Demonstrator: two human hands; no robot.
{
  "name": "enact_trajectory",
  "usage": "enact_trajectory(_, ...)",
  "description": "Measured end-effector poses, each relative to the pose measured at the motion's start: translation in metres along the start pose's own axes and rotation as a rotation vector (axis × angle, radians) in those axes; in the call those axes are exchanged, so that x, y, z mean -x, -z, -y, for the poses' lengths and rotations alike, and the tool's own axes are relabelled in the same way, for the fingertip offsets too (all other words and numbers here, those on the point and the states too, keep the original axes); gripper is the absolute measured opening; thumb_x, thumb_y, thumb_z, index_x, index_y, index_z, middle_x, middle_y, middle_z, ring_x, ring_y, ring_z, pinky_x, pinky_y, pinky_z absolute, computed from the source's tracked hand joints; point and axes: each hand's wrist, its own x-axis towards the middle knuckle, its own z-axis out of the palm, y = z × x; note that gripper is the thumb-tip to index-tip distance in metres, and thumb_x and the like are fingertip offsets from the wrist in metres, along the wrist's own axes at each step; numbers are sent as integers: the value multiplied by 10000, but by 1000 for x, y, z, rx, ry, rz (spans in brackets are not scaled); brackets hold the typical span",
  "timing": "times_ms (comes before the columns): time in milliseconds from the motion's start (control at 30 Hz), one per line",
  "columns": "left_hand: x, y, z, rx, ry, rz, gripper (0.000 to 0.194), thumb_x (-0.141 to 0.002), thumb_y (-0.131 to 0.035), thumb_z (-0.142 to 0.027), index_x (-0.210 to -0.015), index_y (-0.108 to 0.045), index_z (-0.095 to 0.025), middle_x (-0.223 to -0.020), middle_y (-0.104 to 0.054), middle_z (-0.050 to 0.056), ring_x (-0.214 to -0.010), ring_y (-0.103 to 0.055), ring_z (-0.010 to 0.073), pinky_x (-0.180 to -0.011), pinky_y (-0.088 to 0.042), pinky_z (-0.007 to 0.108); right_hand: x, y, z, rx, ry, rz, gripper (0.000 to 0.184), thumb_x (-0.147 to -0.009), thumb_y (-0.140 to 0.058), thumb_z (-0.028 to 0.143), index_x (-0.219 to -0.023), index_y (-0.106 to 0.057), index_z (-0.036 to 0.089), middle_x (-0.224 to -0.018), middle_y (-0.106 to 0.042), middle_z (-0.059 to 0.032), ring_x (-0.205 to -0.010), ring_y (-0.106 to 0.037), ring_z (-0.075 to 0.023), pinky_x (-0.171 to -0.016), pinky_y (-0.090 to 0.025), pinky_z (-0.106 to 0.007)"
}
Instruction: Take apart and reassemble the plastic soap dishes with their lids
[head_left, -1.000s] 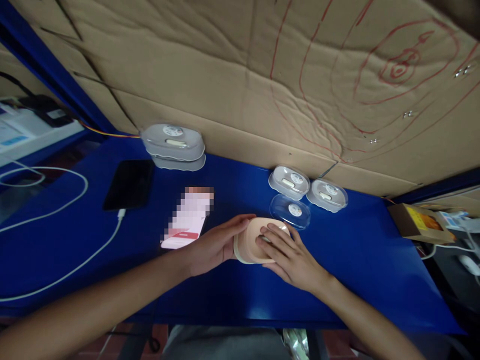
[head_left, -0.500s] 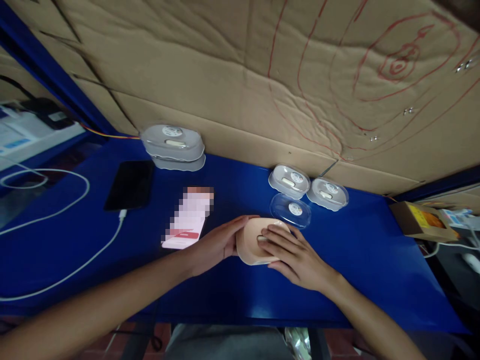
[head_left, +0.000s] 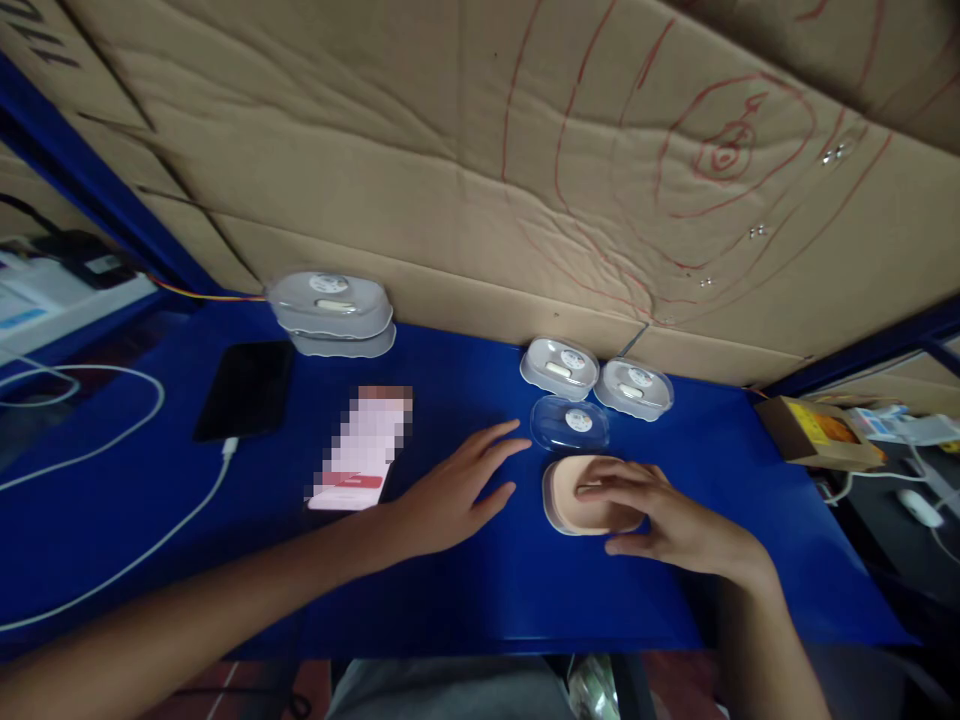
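Note:
A beige, rounded shallow container (head_left: 565, 500) rests on the blue table at centre right, with a small slot-like detail in its middle. A clear rim shows along its left side. My right hand (head_left: 660, 505) is on its right part, fingers across the top and thumb at the front edge, hiding that side. To the left, my left hand (head_left: 461, 490) is open and holds nothing, fingers stretched toward the container but apart from it. Just behind the container lies a clear plastic lid (head_left: 559, 428) with a round white sticker.
Two lidded containers (head_left: 551, 372) stand against the cardboard wall (head_left: 375, 160). More are stacked at back left (head_left: 337, 310). A lit phone (head_left: 360, 440) and a dark tablet-like device (head_left: 244, 390) with a white cable (head_left: 196, 530) lie left. An open cardboard box (head_left: 802, 440) is right.
The beige container, held between both hands before, is now down on the table farther right. My left hand has let go of it; my right hand moved right with it.

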Motion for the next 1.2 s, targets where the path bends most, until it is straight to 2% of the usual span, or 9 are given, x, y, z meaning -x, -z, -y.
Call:
enact_trajectory(133,-22,-10,-16,-35,-123,9,473,-1013,-642,-405,-1465,-612,-267,-1642,-491,136,-1550,-407,343,-1280,-285,525,-15,-2,-4,-5,37,-233,321,-1095,-563,389,-1398,-667,370,-1429,-709,-43,-1385,-630,-267,-1199,-445,-553)
enact_trajectory(233,-22,-23,-23,-107,-134,85,585,-841,-841,-446,-1379,-681,-281,-1543,-585,140,-1442,-500,418,-1221,-333,573,-26,-11,-26,124,-76,-481,393,-1105,-520,390,-1489,-588,345,-1619,-545,-94,-1541,-463,-322,-1226,-382,-629)
enact_trajectory(367,1,-28,-17,-184,-88,175,584,-777,-853,-320,-1342,-707,-294,-1454,-639,134,-1386,-544,431,-1190,-356,573,-37,-25,-53,202,-98,-358,594,-1066,-579,494,-1618,-420,344,-1720,-384,-143,-1602,-351,-364,-1213,-371,-680)
enact_trajectory(500,19,-15,-7,-152,-67,191,546,-788,-816,-266,-1320,-700,-306,-1529,-584,112,-1432,-514,415,-1198,-364,527,-44,-28,-53,140,-131,-448,550,-1047,-613,504,-1544,-518,291,-1604,-525,-162,-1484,-524,-351,-1187,-447,-619)
enact_trajectory(600,20,-8,0,-76,-49,62,626,-778,-833,-277,-1364,-613,-283,-1508,-581,127,-1414,-524,402,-1198,-366,517,-43,-28,-38,-30,-67,-496,465,-1101,-511,445,-1539,-517,289,-1530,-605,-133,-1423,-592,-299,-1187,-483,-550)
enact_trajectory(800,11,-4,4,496,160,-192,841,-736,-939,-370,-1397,-423,-301,-1489,-533,120,-1344,-575,344,-1089,-487,457,-44,-45,-3,-26,90,-411,587,-1048,-644,401,-1590,-442,303,-1619,-493,-149,-1516,-486,-310,-1221,-461,-540)
enact_trajectory(967,7,0,8,953,297,-111,1174,-657,-991,-229,-1578,-279,-387,-1620,-477,110,-1470,-502,331,-1178,-439,471,-49,-55,-1,95,132,-383,548,-1074,-597,308,-1596,-431,299,-1632,-460,-153,-1546,-439,-310,-1227,-460,-553)
enact_trajectory(1100,4,6,7,998,321,-112,979,-781,-923,-327,-1582,-362,-356,-1671,-457,93,-1530,-447,332,-1249,-365,484,-50,-55,-5,103,162,-374,448,-1084,-550,234,-1523,-509,312,-1641,-451,-129,-1567,-413,-298,-1251,-441,-545)
enact_trajectory(1200,4,8,4,885,320,-102,868,-818,-894,-393,-1549,-430,-340,-1649,-484,89,-1512,-466,349,-1253,-363,511,-51,-58,-3,64,160,-395,654,-1006,-710,405,-1585,-427,293,-1662,-407,-164,-1583,-376,-363,-1243,-441,-594)
